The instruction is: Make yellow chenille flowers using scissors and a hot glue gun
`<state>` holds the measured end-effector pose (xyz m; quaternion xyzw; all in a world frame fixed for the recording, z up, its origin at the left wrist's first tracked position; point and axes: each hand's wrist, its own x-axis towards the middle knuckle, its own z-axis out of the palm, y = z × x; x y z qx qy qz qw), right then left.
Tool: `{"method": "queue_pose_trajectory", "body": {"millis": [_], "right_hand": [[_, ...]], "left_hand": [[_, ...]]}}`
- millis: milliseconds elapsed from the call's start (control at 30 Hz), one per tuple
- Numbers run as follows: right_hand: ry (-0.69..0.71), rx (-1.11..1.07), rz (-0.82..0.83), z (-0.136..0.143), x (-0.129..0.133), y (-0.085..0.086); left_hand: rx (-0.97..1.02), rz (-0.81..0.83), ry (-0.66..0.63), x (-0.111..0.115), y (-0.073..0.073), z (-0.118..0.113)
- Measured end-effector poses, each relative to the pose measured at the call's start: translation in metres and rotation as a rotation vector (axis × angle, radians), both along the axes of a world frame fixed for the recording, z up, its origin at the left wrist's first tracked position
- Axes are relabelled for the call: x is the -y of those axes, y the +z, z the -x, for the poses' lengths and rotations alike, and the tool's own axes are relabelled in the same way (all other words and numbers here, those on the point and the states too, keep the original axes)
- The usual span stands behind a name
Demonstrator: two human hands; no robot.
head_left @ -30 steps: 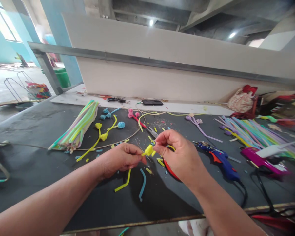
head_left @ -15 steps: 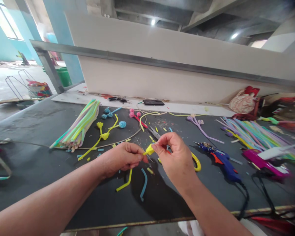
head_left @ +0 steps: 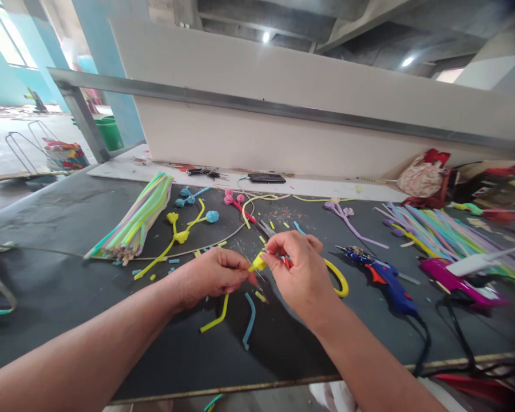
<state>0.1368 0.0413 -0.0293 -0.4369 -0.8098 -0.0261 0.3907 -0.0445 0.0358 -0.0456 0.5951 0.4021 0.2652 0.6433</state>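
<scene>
My left hand (head_left: 217,272) is closed in a pinch on the base of a small yellow pipe-cleaner flower (head_left: 258,262). The fingertips of my right hand (head_left: 302,274) pinch the flower's other end. Below my left hand a bent yellow pipe cleaner (head_left: 218,321) shows; whether it joins the flower is hidden. Scissors with a yellow handle loop (head_left: 341,281) lie partly covered by my right hand, blades pointing away. A short blue pipe cleaner (head_left: 249,320) lies nearer to me. A branched yellow stem with buds (head_left: 181,236) rests beyond my left hand.
A bundle of pastel pipe cleaners (head_left: 133,220) lies left, with more (head_left: 446,229) at right. The blue glue gun (head_left: 390,283) and magenta device (head_left: 450,277), both near cords, sit right. Pink (head_left: 234,197), blue (head_left: 187,197) and purple (head_left: 343,214) budded stems lie farther back.
My right hand has turned slightly and its fingers have shifted on the yellow flower. My left hand keeps its pinch. The whole view has moved a little.
</scene>
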Motion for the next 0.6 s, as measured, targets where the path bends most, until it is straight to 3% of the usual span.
{"method": "queue_pose_trajectory", "body": {"millis": [167, 367, 600], "right_hand": [[0.016, -0.025, 0.041, -0.0023, -0.0010, 0.0029], [-0.017, -0.325, 0.285, -0.0060, 0.0029, 0.0060], [-0.029, -0.308, 0.478, -0.0006, 0.0027, -0.0001]], "left_hand": [[-0.024, -0.013, 0.014, -0.0002, 0.0015, -0.0009], [-0.015, -0.022, 0.041, -0.0017, 0.0004, -0.0013], [-0.098, -0.088, 0.090, -0.0006, 0.0003, -0.0022]]}}
